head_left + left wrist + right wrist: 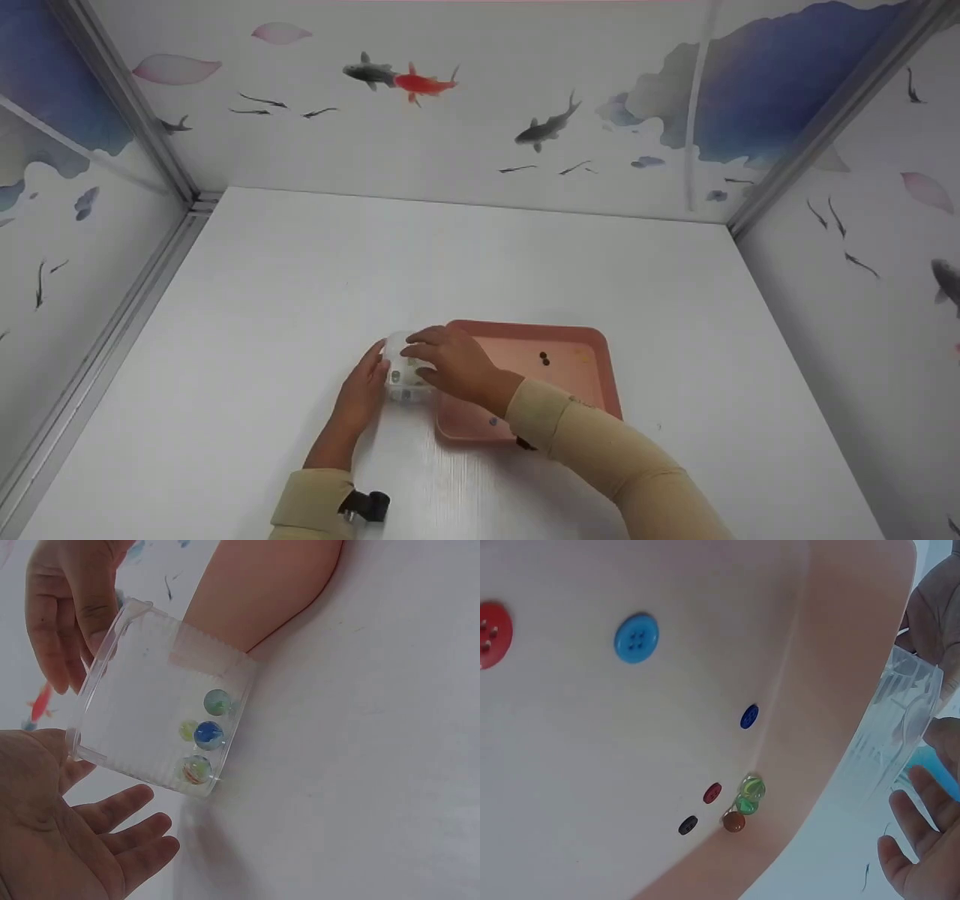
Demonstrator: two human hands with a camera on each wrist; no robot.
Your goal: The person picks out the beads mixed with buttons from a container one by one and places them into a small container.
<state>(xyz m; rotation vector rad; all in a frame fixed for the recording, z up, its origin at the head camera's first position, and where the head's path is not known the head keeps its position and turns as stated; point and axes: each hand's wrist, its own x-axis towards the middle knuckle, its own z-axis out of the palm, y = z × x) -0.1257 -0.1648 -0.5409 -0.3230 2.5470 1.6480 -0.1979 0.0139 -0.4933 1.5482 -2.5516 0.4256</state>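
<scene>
A clear plastic container (400,343) stands on the white table beside the tray's left edge. Several glass marbles lie in its bottom, among them a blue one (209,736) and a green one (217,702). My left hand (362,391) lies along the container's left side, its fingers extended. Above the container's opening is my right hand (461,365), fingers spread and nothing visible in them. The pink tray (840,675) holds loose buttons, including a light blue one (637,637) and a red one (493,635). Green marbles (751,788) and a brown round piece (734,822) rest by its wall.
Two dark buttons (544,358) lie toward the tray's far side. My right forearm (600,442) crosses the tray's near right part and hides some of it. White walls (480,150) painted with fish enclose the table at the back and both sides.
</scene>
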